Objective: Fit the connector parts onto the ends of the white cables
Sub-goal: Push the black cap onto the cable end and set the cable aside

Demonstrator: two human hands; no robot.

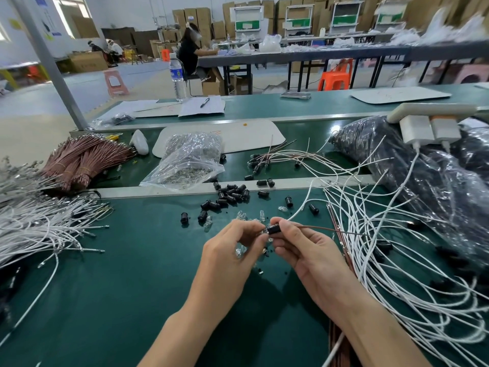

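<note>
two hands [232,250] [309,250] pinch one black connector [274,229].

two hands [227,256] [315,256], one bottle [177,75], one pen [205,102]

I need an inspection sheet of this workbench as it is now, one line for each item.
Surface: green bench mat, scattered with parts.
Job's things: black sleeve held, brown wire leaving it; loose black sleeves and clear parts behind the hands.
Clutter: plastic bag of small parts, brown wire bundles, black bag, water bottle, pen.
Hands: left hand pinches a clear part at the sleeve's end; right hand pinches the sleeve.
Cables: white cables heaped left and right; chargers plugged in at right.
Surroundings: seated person, cardboard boxes, orange stool.
</note>
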